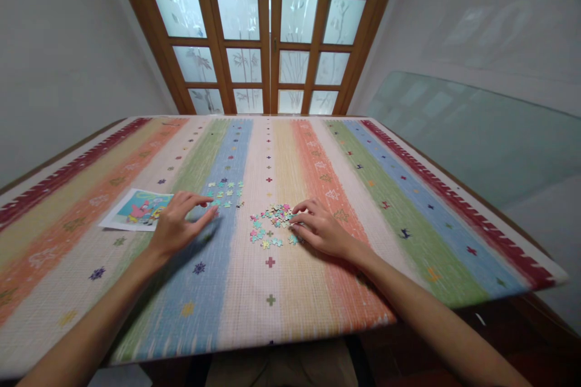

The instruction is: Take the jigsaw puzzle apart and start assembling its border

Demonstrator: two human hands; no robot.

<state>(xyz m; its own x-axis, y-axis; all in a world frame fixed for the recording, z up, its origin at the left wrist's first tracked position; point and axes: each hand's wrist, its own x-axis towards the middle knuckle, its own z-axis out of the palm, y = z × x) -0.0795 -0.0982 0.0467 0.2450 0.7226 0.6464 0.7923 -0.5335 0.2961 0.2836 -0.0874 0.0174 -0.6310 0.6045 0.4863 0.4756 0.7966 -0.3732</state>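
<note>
My left hand (179, 225) hovers over the blue stripe of the tablecloth, thumb and forefinger apart with a gap between them. Just beyond its fingertips, small light-green and yellowish jigsaw pieces (227, 195) lie spaced out in short rows. My right hand (321, 231) rests at the right edge of a loose heap of jigsaw pieces (279, 214), its fingers bent and apart, fingertips touching the heap. Whether a piece sits under those fingertips is hidden. Several turquoise, pink and yellow pieces lie scattered at the heap's near and left sides.
Left of my left hand lies a paper sheet with a cartoon picture (144, 210), partly covered by that hand. A striped tablecloth (271, 281) covers the large table. Behind stand wood-framed glass doors (271, 36); a pale glass panel (472, 133) leans at the right wall.
</note>
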